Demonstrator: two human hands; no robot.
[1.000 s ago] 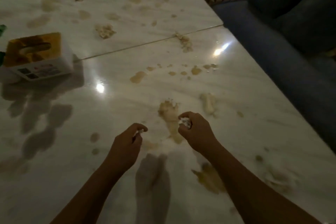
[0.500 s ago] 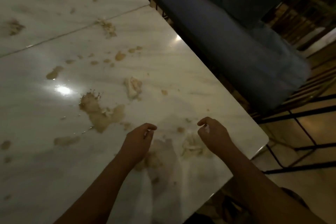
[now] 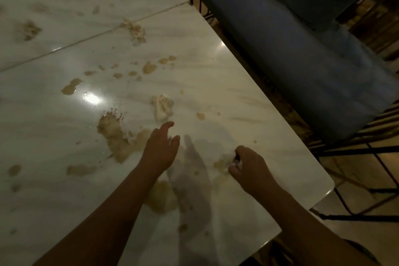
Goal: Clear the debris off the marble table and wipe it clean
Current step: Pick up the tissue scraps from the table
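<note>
Fingers (image 3: 165, 127) of the left hand (image 3: 160, 151) are straight and loosely spread, holding nothing, just right of the large brown splash (image 3: 114, 134) on the marble table (image 3: 248, 84). The right hand (image 3: 251, 167), farther right of the splash, curls its fingers round a small white wad (image 3: 237, 161) at a pale smear (image 3: 221, 164). A crumpled lump (image 3: 163, 108) lies beyond and right of the splash. Small brown spots (image 3: 149, 68) lie beyond it. A blue cushioned seat (image 3: 302, 60) stands far right, past the table edge.

Sofa (image 3: 302, 54) right of table (image 3: 216, 75)
</note>
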